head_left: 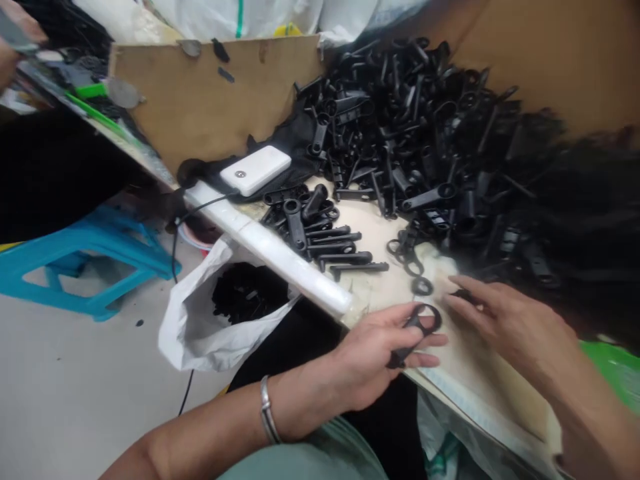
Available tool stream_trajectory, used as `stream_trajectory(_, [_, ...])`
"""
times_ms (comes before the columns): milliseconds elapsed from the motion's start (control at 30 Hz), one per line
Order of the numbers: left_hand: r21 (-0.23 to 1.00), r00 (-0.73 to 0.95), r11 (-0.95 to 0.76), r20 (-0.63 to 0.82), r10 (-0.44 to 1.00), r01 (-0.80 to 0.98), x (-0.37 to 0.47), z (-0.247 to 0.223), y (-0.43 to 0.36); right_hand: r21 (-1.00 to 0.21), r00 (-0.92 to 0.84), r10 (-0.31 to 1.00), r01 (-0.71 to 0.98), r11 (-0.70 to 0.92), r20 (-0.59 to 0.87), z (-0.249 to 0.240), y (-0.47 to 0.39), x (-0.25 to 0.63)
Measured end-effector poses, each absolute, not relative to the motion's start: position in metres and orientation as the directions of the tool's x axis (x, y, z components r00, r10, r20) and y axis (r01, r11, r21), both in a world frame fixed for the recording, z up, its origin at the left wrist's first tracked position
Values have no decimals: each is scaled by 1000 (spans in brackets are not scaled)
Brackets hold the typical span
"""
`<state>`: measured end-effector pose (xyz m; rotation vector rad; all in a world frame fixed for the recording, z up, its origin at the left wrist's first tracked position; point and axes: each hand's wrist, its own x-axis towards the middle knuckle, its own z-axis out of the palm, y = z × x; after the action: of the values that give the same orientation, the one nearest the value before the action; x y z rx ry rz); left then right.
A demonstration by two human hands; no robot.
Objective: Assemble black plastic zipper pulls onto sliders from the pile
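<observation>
Pale green cloth (305, 460) covers the wearer's lap at six o'clock, and the left forearm crosses above it, a silver bracelet (269, 410) at its wrist. At four o'clock from the centre, the left hand (370, 353) is closed on a black ring-ended piece (413, 331), thumb pressed on it, ring towards one o'clock, above the table's near edge. Between three and four o'clock, the right hand (520, 327) has thumb and forefinger pinched on a small dark piece (466, 295), too blurred to identify. A loose black ring (423, 286) lies on the pale tabletop (370, 223) just beyond the left hand.

Near the centre, black handle-like parts (345, 248) lie roughly side by side. A large heap of similar black parts (410, 127) spreads from one towards three o'clock. At ten o'clock rests a white power bank (256, 170) with a black cable. Beyond the white padded edge (270, 250), an open white sack (187, 327) holding black pieces stands at eight o'clock; a blue stool (95, 257) is at nine. Another person's hand (25, 30) shows at ten o'clock, in the far corner.
</observation>
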<state>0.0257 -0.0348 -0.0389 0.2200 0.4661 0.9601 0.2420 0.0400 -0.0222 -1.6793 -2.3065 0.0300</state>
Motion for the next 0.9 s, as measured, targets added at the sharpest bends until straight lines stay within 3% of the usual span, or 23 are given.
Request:
stream_trajectory(67, [403, 485, 550, -260, 835, -732, 25, -40, -35, -287, -156, 959, 932, 223, 238, -11, 24, 241])
stream_trajectory(133, [424, 497, 545, -228, 837, -723, 25, -40, -34, -500, -45, 969, 850, 164, 241, -1, 5, 231])
stream_trajectory(200, [446, 516, 537, -181, 837, -716, 27, -39, -33, -636, -88, 960, 732, 243, 266, 5, -11, 215])
stream_trajectory(333, [496, 526, 503, -106, 844, -708, 33, -31, -34, -585, -217, 912, 710, 392, 347, -1, -29, 191])
stream_trajectory(533, [603, 498, 463, -122, 859, -650, 35, -27, -41, -460, -262, 877, 770, 441, 403, -15, -30, 190])
stream_trajectory(767, [901, 379, 229, -79, 922, -369, 34, -35, -46, -490, -218, 907, 783, 383, 361, -8, -36, 181])
stream_trajectory(900, [976, 373, 64, 19, 927, -208, 27, -27, -39, -628, -188, 930, 693, 354, 317, -5, -41, 190])
